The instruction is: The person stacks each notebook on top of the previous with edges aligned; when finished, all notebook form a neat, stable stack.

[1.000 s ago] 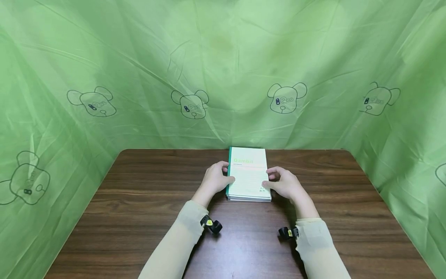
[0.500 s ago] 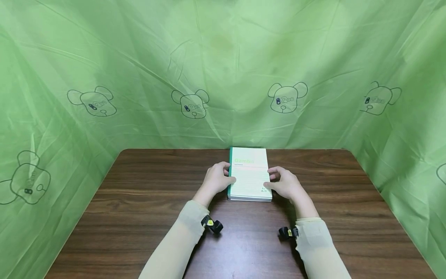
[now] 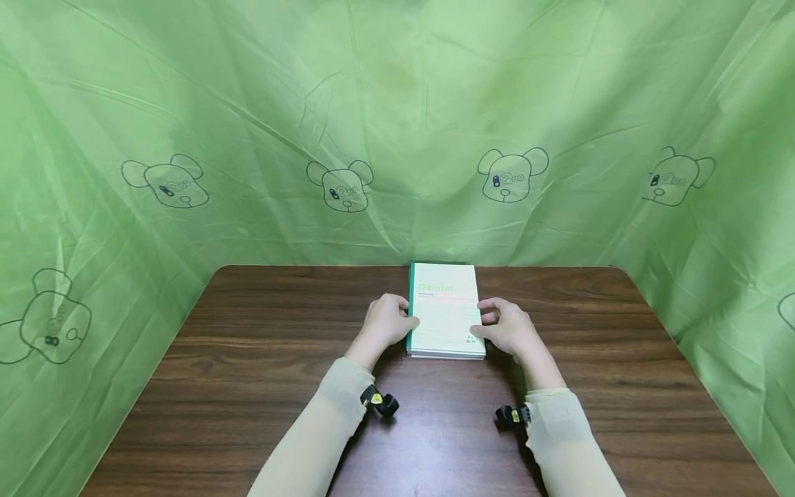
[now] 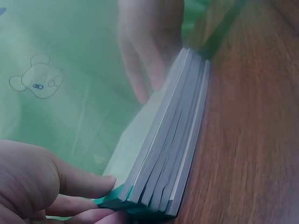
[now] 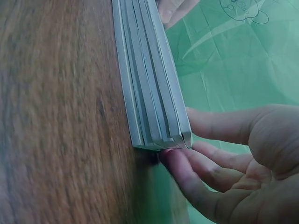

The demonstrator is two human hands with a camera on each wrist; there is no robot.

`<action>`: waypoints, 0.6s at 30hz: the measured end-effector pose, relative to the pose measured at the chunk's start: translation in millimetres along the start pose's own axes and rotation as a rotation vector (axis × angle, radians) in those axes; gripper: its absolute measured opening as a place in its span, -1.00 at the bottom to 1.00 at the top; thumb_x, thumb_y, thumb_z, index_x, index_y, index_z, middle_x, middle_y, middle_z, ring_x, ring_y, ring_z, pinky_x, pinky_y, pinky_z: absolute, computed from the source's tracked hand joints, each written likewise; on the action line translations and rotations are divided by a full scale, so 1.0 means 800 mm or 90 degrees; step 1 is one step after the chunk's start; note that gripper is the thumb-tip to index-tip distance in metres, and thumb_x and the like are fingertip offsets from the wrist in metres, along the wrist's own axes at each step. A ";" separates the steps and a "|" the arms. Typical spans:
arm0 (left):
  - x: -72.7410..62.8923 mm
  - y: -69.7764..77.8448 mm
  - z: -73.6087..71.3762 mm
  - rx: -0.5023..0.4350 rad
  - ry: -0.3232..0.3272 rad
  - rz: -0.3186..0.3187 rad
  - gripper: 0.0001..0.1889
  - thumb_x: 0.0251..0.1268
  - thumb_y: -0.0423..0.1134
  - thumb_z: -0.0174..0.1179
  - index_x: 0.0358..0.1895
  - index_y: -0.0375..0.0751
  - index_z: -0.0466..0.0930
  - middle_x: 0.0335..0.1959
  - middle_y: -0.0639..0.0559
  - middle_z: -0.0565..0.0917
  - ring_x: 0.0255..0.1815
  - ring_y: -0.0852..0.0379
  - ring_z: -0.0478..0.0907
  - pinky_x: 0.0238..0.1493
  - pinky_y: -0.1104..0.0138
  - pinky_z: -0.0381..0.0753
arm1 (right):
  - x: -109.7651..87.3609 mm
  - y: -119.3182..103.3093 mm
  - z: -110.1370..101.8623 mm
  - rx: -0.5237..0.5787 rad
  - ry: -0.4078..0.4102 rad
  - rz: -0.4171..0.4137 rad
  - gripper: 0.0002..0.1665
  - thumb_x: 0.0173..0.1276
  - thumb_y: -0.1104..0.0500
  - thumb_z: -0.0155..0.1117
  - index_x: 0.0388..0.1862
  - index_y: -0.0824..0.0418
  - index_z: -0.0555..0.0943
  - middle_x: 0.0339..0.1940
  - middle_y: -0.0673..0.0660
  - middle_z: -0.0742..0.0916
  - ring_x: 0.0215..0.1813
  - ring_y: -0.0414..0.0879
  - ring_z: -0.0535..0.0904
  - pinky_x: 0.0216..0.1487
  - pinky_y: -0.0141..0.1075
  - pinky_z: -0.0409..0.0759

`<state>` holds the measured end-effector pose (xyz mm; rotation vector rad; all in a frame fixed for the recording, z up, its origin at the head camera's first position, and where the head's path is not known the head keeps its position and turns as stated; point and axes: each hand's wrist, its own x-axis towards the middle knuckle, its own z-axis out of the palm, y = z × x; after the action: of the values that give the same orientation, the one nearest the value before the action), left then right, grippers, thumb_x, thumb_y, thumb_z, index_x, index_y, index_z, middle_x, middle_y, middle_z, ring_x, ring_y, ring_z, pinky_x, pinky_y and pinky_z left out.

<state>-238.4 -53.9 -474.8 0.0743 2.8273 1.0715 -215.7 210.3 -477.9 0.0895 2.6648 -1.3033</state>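
A stack of several notebooks point(image 3: 444, 317) lies near the far edge of the table, the top one white with a green spine strip and "Gambit" on its cover. At its left side, my left hand point(image 3: 384, 323) has the thumb on the cover's edge and the fingers along the spines. My right hand point(image 3: 508, 327) holds the opposite side in the same way, thumb near the lower right corner. In both wrist views the page edges of the stack point(image 4: 163, 140) look nearly level, with small steps between notebooks. Right-hand fingers point(image 5: 187, 175) touch the lower notebooks' side.
The dark wooden table point(image 3: 248, 366) extends on both sides of the stack and in front of it. A green curtain point(image 3: 422, 124) with bear-head drawings hangs directly behind the table and along both sides. Small black cameras point(image 3: 386, 405) are strapped at the wrists.
The stack has shifted very slightly to the right and its lower left edges line up more closely. My left hand has slid a little toward me; my right hand has hardly moved.
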 end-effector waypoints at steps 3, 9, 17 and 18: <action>-0.003 0.003 0.000 -0.001 -0.002 0.000 -0.86 0.38 -0.21 0.47 -0.27 -0.21 0.77 -0.51 0.13 0.65 -0.39 0.13 0.54 -0.29 0.23 0.53 | -0.001 -0.002 0.001 0.016 0.005 0.006 -0.31 0.34 0.19 0.62 0.41 0.27 0.62 0.09 0.28 0.83 0.18 0.20 0.69 0.04 -0.09 0.63; -0.005 0.003 0.000 -0.035 -0.005 -0.009 -0.76 0.38 -0.25 0.47 0.02 -0.27 0.83 -0.48 0.13 0.71 -0.48 0.19 0.63 -0.17 0.23 0.65 | -0.003 -0.004 0.002 0.038 0.006 0.020 -0.32 0.35 0.22 0.60 0.42 0.27 0.62 0.14 0.31 0.81 0.18 0.20 0.67 -0.04 -0.15 0.63; -0.002 0.002 0.001 -0.007 0.001 -0.013 -0.63 0.37 -0.19 0.46 0.17 -0.26 0.82 -0.02 -0.06 0.84 0.10 -0.06 0.74 0.21 0.04 0.69 | -0.004 -0.005 0.003 0.045 0.008 0.022 -0.32 0.37 0.25 0.57 0.45 0.29 0.60 0.15 0.35 0.80 0.15 0.19 0.72 0.02 -0.09 0.69; -0.002 0.002 0.001 -0.001 0.005 -0.014 -0.63 0.37 -0.18 0.47 0.17 -0.25 0.82 0.06 -0.07 0.83 0.21 -0.11 0.70 0.25 0.02 0.67 | -0.004 -0.005 0.003 0.045 0.008 0.022 -0.31 0.37 0.25 0.57 0.45 0.30 0.59 0.15 0.35 0.80 0.12 0.18 0.74 0.01 -0.11 0.70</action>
<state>-236.7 -52.5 -474.4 0.0384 2.8274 1.0712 -212.6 205.8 -475.6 0.1532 2.6152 -1.3894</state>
